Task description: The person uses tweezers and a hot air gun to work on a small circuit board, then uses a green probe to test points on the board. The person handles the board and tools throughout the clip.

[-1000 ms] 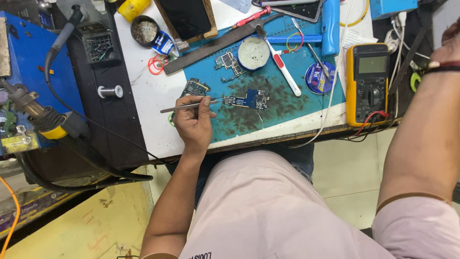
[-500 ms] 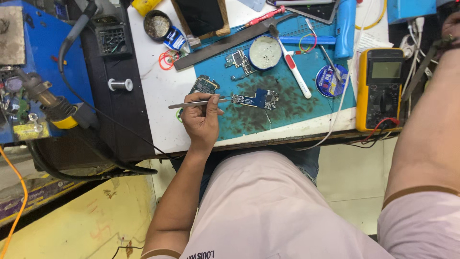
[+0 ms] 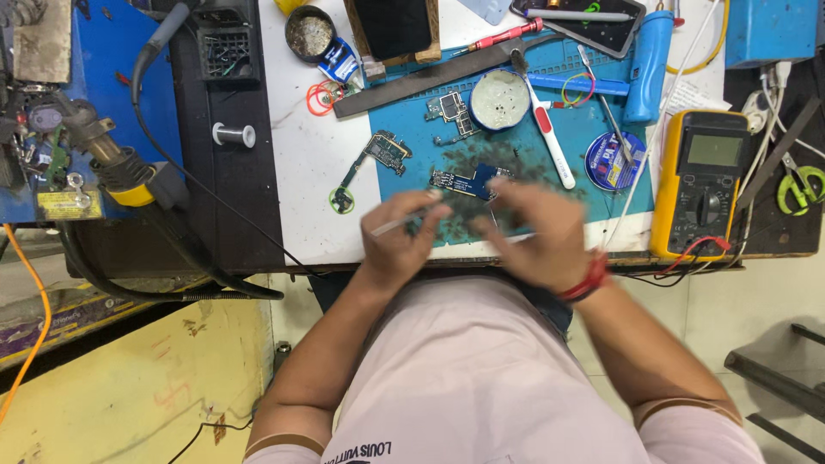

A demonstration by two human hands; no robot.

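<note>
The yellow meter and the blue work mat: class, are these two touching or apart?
Apart. The head view shows a strip of white table between the blue work mat's right edge and the yellow meter.

Yellow multimeter (image 3: 700,185) sits at right end of bench. Left of it: solder wick reel (image 3: 612,161), toothbrush (image 3: 547,137), round tin (image 3: 500,100), metal file (image 3: 430,79).
</note>
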